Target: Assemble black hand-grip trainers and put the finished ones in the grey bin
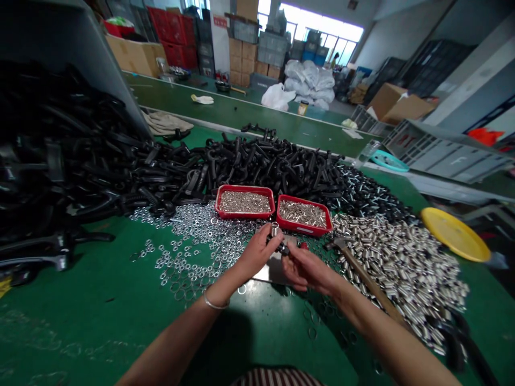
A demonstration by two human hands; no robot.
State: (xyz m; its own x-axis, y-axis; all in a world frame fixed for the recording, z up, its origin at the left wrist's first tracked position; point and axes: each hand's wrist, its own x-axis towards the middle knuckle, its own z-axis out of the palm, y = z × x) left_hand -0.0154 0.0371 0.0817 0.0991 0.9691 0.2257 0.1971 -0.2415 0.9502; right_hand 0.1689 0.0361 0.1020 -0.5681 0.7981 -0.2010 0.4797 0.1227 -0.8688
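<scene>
My left hand [257, 252] is closed in a pinch on a small silver threaded sleeve [274, 229], held upright just in front of two red trays. My right hand [303, 268] is closed around a small dark part [284, 249] that touches the sleeve's lower end. Both hands hover over a small metal plate [269, 272] on the green table [100, 305]. A bracelet [214, 303] circles my left wrist.
Two red trays [244, 202] [304, 215] hold small metal parts. Loose washers [193, 241] spread to the left, silver sleeves [402, 262] heap on the right beside a hammer [364, 276] and a yellow plate [454, 234]. Black handles [80, 161] pile up behind and at left.
</scene>
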